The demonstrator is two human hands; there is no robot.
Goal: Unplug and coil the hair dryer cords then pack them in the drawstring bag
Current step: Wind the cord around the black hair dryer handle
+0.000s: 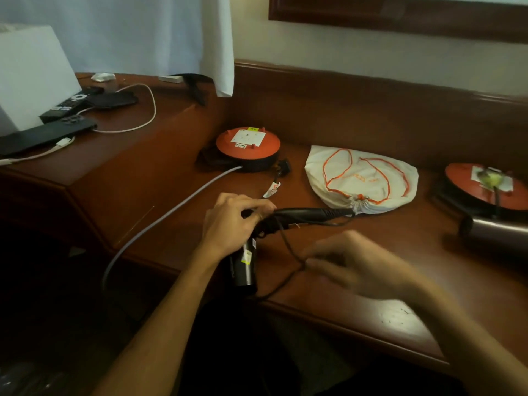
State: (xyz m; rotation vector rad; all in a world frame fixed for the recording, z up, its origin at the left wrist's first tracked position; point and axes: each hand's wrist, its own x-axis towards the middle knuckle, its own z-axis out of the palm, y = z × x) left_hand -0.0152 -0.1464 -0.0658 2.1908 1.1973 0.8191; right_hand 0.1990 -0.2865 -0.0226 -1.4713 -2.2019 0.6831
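Nearest me, the right hand (pixel 343 264) is blurred at the desk's front edge; its fingertips seem to pinch the thin black cord (pixel 288 247), though I cannot tell this for sure. Just left of it the left hand (pixel 231 221) curls its fingers round the black hair dryer (pixel 245 261), whose barrel hangs down over the edge of the wooden desk (pixel 371 252). The cord loops from the dryer's handle to the right hand, so I judge the coiling step is underway. The next move calls for winding even loops while keeping the dryer steady. Beyond the dryer lies the white drawstring bag (pixel 363 178), its neck drawn closed. Behind the left hand sits an orange socket reel (pixel 248 142), with a second reel (pixel 485 184) right of the bag
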